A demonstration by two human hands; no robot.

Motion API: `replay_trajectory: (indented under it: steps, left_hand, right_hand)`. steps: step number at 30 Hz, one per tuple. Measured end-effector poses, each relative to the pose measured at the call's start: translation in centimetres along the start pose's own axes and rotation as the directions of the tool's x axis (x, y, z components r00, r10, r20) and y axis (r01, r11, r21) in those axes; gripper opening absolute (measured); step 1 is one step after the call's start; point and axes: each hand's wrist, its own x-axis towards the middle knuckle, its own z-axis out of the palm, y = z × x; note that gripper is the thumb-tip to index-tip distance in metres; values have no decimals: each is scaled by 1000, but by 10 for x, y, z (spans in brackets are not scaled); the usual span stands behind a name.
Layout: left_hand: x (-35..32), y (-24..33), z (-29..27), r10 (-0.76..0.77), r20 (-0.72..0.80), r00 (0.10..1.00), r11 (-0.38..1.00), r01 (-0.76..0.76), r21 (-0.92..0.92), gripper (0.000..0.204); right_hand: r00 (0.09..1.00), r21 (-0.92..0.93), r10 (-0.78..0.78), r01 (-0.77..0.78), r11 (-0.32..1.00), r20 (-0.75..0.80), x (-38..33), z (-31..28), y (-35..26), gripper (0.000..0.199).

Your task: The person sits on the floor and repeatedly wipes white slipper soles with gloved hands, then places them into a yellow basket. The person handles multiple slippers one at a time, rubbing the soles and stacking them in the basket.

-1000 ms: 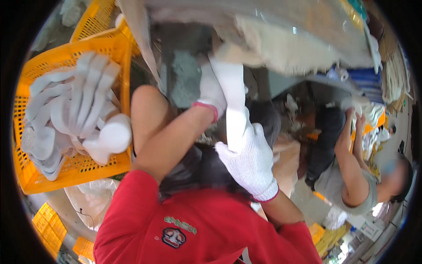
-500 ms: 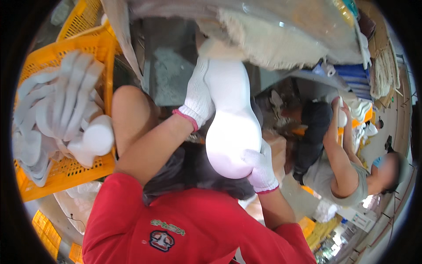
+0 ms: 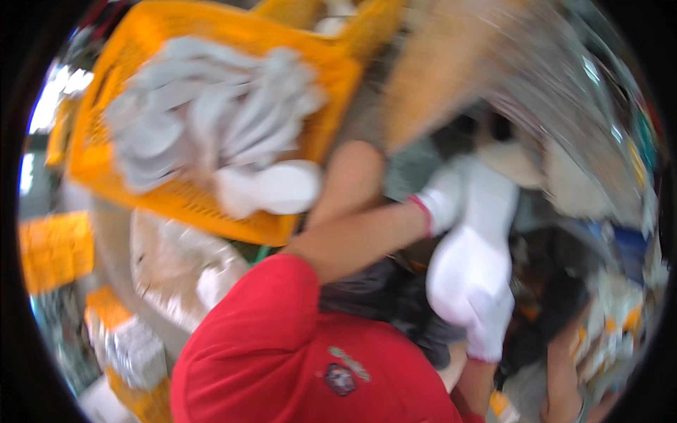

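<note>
A white sole-shaped piece (image 3: 471,271) is hanging upright in front of the person's red shirt (image 3: 296,352), both gloved hands grasping it: the left hand (image 3: 443,201) is clutching its top, the right hand (image 3: 490,328) is cupping its rounded bottom. To the left, an orange crate (image 3: 99,166) is brimming with more white pieces (image 3: 211,120), all blurred.
</note>
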Motion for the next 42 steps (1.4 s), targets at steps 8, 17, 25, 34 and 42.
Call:
replay_trajectory:
  steps: [8,17,25,34,42]
  left_hand:
    - [-224,96,-215,402,-515,757,577,227,784,17]
    - [-266,69,-336,473,-500,726,516,232,825,21]
    - [-227,131,-310,362,-403,840,64,409,910,18]
    - [-243,76,-325,119,-316,941,804,95,587,44]
    - [-247,97,-377,382,-439,813,165,408,898,31]
  right_hand:
    - [891,-310,279,-396,865,-359,-74,-76,86,46]
    - [959,-437,-255,282,854,120,-2,60,-50,47]
    - [540,-36,-780,828,559,317,97,341,-167,117]
    - [522,4,-778,830,558,350,130,366,-163,114]
    - [443,-404,-663,887,225,604,93,353,-161,60]
